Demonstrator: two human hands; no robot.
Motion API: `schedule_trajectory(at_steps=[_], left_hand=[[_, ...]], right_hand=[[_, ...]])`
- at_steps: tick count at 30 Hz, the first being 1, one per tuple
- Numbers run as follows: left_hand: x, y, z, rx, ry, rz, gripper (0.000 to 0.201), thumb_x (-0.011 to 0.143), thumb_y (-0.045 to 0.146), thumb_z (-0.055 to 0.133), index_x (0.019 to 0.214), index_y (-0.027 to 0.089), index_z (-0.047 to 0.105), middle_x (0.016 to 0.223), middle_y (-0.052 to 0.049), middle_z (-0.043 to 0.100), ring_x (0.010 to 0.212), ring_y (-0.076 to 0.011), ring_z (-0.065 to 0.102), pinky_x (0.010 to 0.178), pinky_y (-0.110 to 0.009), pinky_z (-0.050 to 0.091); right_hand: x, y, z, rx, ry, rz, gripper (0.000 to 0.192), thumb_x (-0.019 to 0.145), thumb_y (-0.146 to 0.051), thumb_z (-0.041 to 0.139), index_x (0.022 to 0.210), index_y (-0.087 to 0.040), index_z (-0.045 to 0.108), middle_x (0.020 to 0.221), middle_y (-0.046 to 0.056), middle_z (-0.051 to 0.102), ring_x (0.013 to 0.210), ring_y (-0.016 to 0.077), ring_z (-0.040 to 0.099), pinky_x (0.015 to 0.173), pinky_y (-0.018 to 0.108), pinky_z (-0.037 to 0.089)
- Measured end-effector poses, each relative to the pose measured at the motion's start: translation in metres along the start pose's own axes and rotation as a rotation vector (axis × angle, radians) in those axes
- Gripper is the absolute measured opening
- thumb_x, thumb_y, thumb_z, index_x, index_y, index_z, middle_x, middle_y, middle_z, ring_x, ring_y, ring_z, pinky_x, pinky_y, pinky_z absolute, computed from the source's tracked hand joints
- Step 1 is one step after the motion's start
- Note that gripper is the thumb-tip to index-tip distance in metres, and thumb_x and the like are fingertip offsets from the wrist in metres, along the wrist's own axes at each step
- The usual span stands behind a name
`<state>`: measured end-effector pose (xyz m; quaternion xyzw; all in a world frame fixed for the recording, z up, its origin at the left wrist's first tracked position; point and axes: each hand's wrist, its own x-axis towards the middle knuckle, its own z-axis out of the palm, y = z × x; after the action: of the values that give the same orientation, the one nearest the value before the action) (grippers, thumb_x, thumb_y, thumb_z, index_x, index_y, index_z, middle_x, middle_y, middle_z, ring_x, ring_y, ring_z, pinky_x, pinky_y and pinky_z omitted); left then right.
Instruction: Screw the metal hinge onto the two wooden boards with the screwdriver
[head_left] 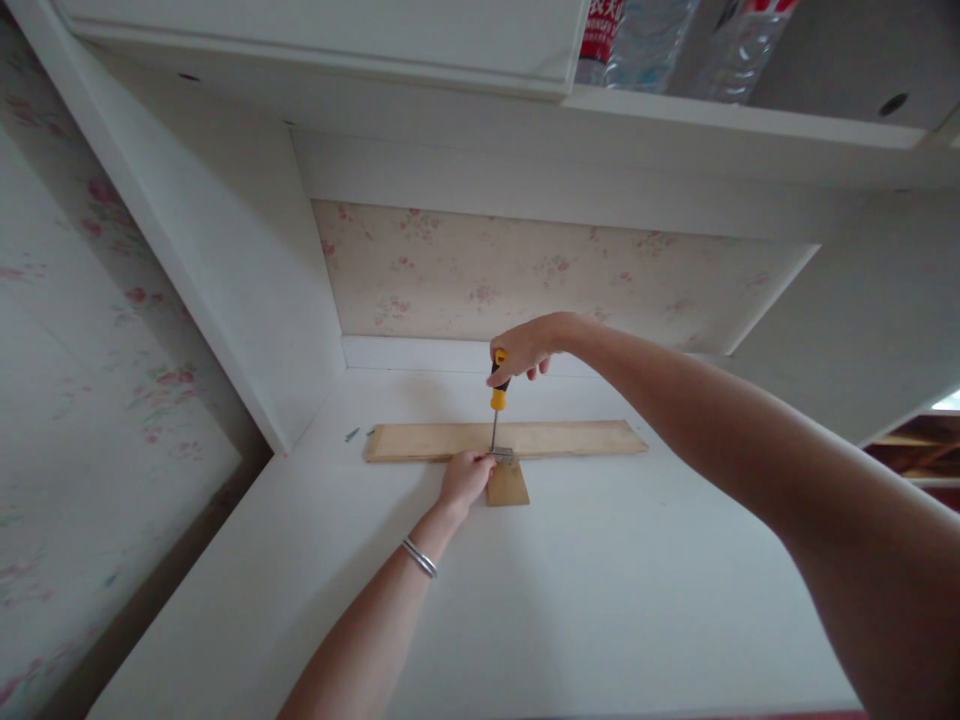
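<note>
A long wooden board [570, 438] lies across the back of a white desk [600, 600]. A small wooden piece [508, 484] butts against its near edge, with a metal hinge [505, 456] at the joint. My right hand [525, 349] grips the top of a yellow and black screwdriver [498, 392], held upright with its tip on the hinge. My left hand [465, 477], a bangle at its wrist, rests beside the hinge and steadies the wood, fingers touching the screwdriver's shaft near its tip.
Loose screws [352, 434] lie on the desk left of the board. White side panels and a floral back wall [525, 270] enclose the desk nook. A shelf overhead carries plastic bottles [645, 40].
</note>
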<state>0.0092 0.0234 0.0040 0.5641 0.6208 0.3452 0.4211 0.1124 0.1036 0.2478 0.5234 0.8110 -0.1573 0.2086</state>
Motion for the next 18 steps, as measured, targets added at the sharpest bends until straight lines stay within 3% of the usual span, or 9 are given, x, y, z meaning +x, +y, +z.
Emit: schedule_trajectory(at_steps=[2, 4, 7, 10, 13, 15, 18], left_hand=[[0.000, 0.000, 0.000, 0.008, 0.007, 0.008, 0.026, 0.077, 0.032, 0.052, 0.059, 0.017, 0.063, 0.060, -0.001, 0.063, 0.057, -0.0125, 0.052, 0.052, -0.024, 0.028], [0.000, -0.001, 0.001, 0.011, 0.018, 0.017, 0.027, 0.077, 0.032, 0.051, 0.056, 0.017, 0.061, 0.057, -0.001, 0.061, 0.055, -0.0121, 0.051, 0.051, -0.024, 0.027], [0.000, -0.002, 0.002, -0.006, 0.014, 0.021, 0.029, 0.077, 0.034, 0.051, 0.055, 0.016, 0.059, 0.056, 0.000, 0.059, 0.054, -0.0117, 0.050, 0.050, -0.024, 0.026], [0.001, -0.003, 0.002, -0.013, 0.008, 0.022, 0.028, 0.077, 0.033, 0.052, 0.057, 0.016, 0.060, 0.056, 0.000, 0.059, 0.054, -0.0117, 0.050, 0.050, -0.024, 0.027], [0.001, -0.003, 0.002, -0.009, 0.010, 0.007, 0.027, 0.076, 0.033, 0.052, 0.057, 0.016, 0.061, 0.054, -0.001, 0.058, 0.053, -0.0118, 0.050, 0.050, -0.024, 0.027], [0.001, -0.003, 0.002, -0.030, 0.002, -0.009, 0.027, 0.076, 0.033, 0.053, 0.058, 0.016, 0.062, 0.054, -0.001, 0.059, 0.053, -0.0116, 0.050, 0.049, -0.023, 0.028], [0.001, -0.002, 0.002, -0.074, -0.016, -0.043, 0.026, 0.076, 0.033, 0.053, 0.059, 0.016, 0.062, 0.054, -0.001, 0.059, 0.050, -0.0110, 0.049, 0.047, -0.023, 0.028]], right_hand=[[0.001, -0.002, 0.001, -0.085, 0.057, 0.103, 0.056, 0.078, -0.063, 0.049, 0.090, -0.010, 0.063, 0.072, 0.011, 0.062, 0.063, 0.0196, 0.059, 0.059, 0.032, 0.044], [0.002, -0.003, 0.001, -0.170, 0.119, 0.092, 0.055, 0.082, -0.060, 0.043, 0.080, -0.009, 0.064, 0.065, 0.011, 0.060, 0.061, 0.0209, 0.058, 0.059, 0.033, 0.042], [0.001, -0.003, -0.001, -0.130, 0.050, -0.041, 0.035, 0.078, -0.043, 0.057, 0.095, -0.012, 0.063, 0.075, 0.008, 0.062, 0.062, 0.0179, 0.058, 0.057, 0.029, 0.043], [0.000, -0.003, -0.002, -0.050, -0.019, -0.014, 0.046, 0.071, -0.039, 0.067, 0.109, -0.016, 0.058, 0.086, 0.007, 0.064, 0.066, 0.0168, 0.060, 0.057, 0.027, 0.045], [0.001, -0.001, 0.001, -0.114, 0.032, 0.102, 0.052, 0.078, -0.058, 0.053, 0.093, -0.009, 0.064, 0.075, 0.011, 0.063, 0.061, 0.0201, 0.060, 0.056, 0.032, 0.045], [0.002, 0.002, 0.003, -0.147, 0.075, 0.077, 0.054, 0.082, -0.059, 0.045, 0.087, -0.008, 0.064, 0.070, 0.011, 0.062, 0.058, 0.0199, 0.059, 0.055, 0.032, 0.044], [0.001, 0.007, 0.006, -0.055, 0.067, -0.082, 0.048, 0.077, -0.045, 0.059, 0.112, -0.013, 0.056, 0.078, 0.008, 0.063, 0.061, 0.0170, 0.059, 0.053, 0.027, 0.044]])
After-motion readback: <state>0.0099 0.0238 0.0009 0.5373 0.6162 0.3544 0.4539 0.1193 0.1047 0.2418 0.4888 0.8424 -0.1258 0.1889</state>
